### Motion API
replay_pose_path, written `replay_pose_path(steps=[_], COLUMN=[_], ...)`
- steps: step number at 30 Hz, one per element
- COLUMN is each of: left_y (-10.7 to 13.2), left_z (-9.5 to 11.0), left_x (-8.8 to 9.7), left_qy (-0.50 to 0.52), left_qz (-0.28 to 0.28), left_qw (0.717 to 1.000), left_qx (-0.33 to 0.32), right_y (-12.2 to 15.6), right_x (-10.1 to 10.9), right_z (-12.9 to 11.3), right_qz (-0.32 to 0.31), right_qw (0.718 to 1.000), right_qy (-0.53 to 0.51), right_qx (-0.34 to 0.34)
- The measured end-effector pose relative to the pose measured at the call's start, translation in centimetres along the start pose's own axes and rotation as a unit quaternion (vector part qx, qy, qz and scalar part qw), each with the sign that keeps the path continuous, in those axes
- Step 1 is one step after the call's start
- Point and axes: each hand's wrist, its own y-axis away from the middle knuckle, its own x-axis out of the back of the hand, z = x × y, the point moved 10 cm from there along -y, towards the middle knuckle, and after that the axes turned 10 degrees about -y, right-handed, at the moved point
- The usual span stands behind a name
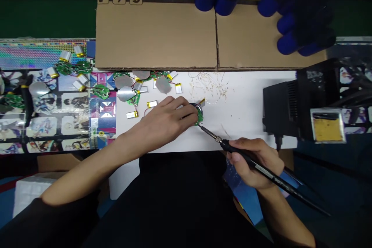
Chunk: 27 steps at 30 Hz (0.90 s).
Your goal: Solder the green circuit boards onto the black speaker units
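My right hand (255, 159) is wrapped round the black handle of a soldering iron (235, 148). The iron's tip points up and left, at the edge of a small green circuit board (200, 117). Over that board lies my left hand (171, 118), its fingers bent together on the board and partly covering it. A dark round rim shows behind the board, and a small silver battery (202, 102) sits just beyond it. Left of my left hand are two more silver batteries with yellow ends, one a flat battery (132, 114) near the white sheet's left edge.
Green boards with silver discs (126, 93) and batteries lie at the left. Black-handled pliers (27, 100) rest farther left. A cardboard box (157, 35) with blue cylinders (225, 6) above stands behind. At right are a black box (280, 108) and a yellow sponge tray (328, 126). Small clippings litter the white sheet (247, 104).
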Motion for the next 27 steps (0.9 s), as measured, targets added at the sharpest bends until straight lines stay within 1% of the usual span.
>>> replay_pose_path(steps=[4, 10, 15, 19, 24, 27], left_y=[0.0, 0.0, 0.0, -0.1, -0.1, -0.1], left_z=[0.0, 0.0, 0.0, 0.0, 0.1, 0.1], left_x=[0.0, -0.3, -0.1, -0.1, 0.0, 0.0], left_qy=[0.0, -0.007, -0.007, -0.008, -0.019, -0.024], left_qz=[0.001, -0.004, -0.002, -0.004, -0.009, -0.012], left_qw=[1.0, 1.0, 1.0, 1.0, 1.0, 1.0], left_qx=[-0.001, -0.002, -0.004, -0.003, -0.01, -0.011], right_y=[-0.3, -0.6, -0.8, -1.0, -1.2, -0.7], right_x=[-0.3, -0.6, -0.7, -0.6, -0.6, 0.1], right_z=[-0.2, -0.6, -1.1, -1.1, -0.9, -0.7], right_qz=[-0.008, -0.016, -0.022, -0.02, -0.025, -0.005], right_qw=[1.0, 0.999, 0.998, 0.998, 0.999, 1.0], right_qy=[0.002, 0.01, 0.019, 0.023, 0.023, 0.023], right_qx=[0.009, 0.04, 0.061, 0.055, 0.022, 0.019])
